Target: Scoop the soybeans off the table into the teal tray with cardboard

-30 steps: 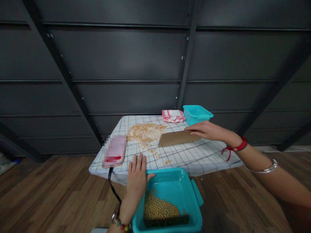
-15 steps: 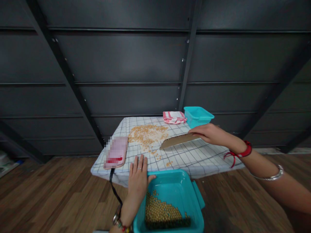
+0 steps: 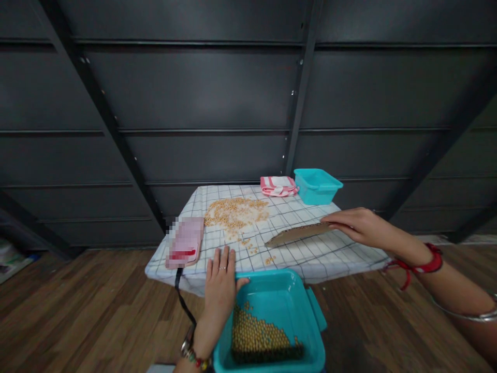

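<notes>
"What's furthest left on the tabletop (image 3: 322,259), over its white cloth with dark grid lines?"

"A flat, pink, rectangular object (image 3: 185,239), partly blurred out. A black strap (image 3: 178,280) runs down from it toward the left wrist."

"And the left hand (image 3: 219,290)?"

"Its grip is open and clasps nothing: palm down, fingers stretched forward, thumb across the corner of a square turquoise plastic tray (image 3: 279,292). Beyond the fingertips, a spread of round yellow beans mixed with fine white grains (image 3: 233,211) lies on the cloth."

"Where does the tray sit?"

"At the near edge of the tabletop; what bears it is hidden. Golden-yellow beans (image 3: 258,334) fill its near left part, and a few loose beans (image 3: 269,260) lie on the cloth just beyond it."

"Further right?"

"A folded pink-and-white striped cloth (image 3: 278,186) at the back, then a flat brown piece of cardboard (image 3: 297,234), tilted low over the cloth, right of the bean spread. Behind it stands a small turquoise plastic tub (image 3: 317,192), beside the striped cloth."

"The right hand (image 3: 361,226)?"

"Rightmost, its grip closed, pinching the cardboard's right end."
</notes>
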Demonstrator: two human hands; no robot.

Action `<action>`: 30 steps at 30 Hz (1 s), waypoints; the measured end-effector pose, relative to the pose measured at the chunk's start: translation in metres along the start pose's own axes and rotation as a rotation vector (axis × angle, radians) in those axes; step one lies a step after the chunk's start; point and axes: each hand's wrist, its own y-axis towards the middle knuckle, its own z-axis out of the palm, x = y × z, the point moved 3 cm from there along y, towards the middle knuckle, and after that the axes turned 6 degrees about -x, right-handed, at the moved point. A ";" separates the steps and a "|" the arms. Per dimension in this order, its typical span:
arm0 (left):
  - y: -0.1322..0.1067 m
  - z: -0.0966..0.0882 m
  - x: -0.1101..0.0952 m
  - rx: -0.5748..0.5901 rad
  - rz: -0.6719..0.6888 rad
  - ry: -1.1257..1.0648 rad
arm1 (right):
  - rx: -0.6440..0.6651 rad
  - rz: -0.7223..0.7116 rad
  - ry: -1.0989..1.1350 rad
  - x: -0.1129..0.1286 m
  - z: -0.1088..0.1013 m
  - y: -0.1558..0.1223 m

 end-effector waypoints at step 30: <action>-0.002 0.000 0.001 0.065 -0.004 -0.043 | 0.021 -0.071 0.084 0.046 -0.022 -0.002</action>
